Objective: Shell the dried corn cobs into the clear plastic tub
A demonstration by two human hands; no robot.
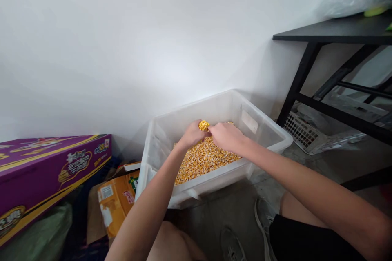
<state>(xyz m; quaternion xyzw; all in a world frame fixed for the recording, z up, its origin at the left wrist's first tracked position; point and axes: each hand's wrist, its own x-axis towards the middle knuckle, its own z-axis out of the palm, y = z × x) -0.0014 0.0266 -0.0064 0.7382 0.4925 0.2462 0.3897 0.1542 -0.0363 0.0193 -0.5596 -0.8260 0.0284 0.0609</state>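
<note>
My left hand (192, 134) and my right hand (228, 138) meet above a translucent plastic bin (196, 110). Between them a yellow corn cob (203, 125) shows only at its top, the rest hidden by my fingers. Both hands hold it close above a heap of loose dried corn kernels (205, 159), which fills the bin's floor. The bin's white near rim (190, 189) passes under my left forearm.
A purple printed carton (52, 171) and a flattened orange cardboard box (116, 200) lie left of the bin. A white wall rises behind it. To the right stand a black table (330, 28) and a white plastic crate (301, 132). My knees and shoes show below.
</note>
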